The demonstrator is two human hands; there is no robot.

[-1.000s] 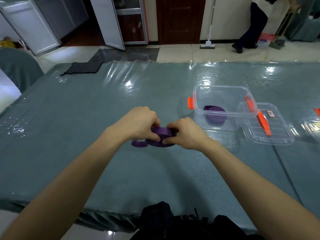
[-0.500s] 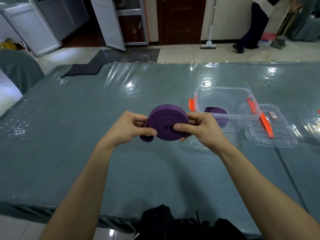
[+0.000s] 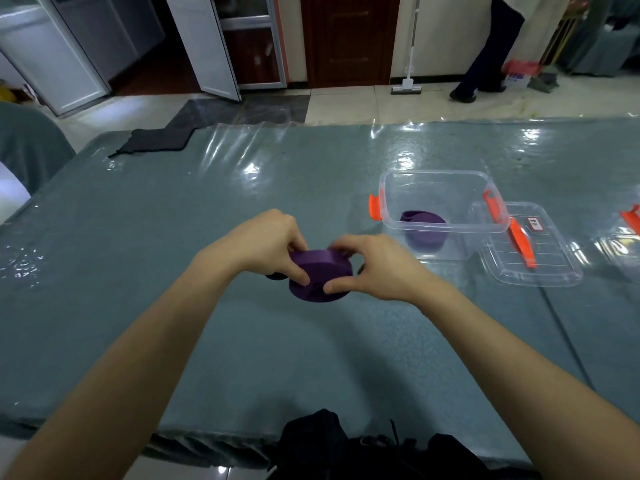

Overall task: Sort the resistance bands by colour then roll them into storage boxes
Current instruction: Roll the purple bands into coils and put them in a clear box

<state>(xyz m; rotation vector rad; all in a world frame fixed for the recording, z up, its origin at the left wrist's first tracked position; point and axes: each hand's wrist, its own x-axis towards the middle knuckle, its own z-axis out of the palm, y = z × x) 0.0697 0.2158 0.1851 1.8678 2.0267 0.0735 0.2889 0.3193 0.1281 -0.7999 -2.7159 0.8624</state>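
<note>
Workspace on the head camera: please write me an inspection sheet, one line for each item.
Surface: table with grey-green cloth under shiny clear plastic film.
Job's things: purple rolled band held above the table; open clear storage box with orange latches, another purple band inside; its lid lies flat at its right.
Clutter: dark cloth at the far left edge; dark bag at the near edge.
Hands: left hand and right hand both grip the roll.
Cables: nothing seen.
Surroundings: tiled floor, doors, a mop, a person standing far right.
</note>
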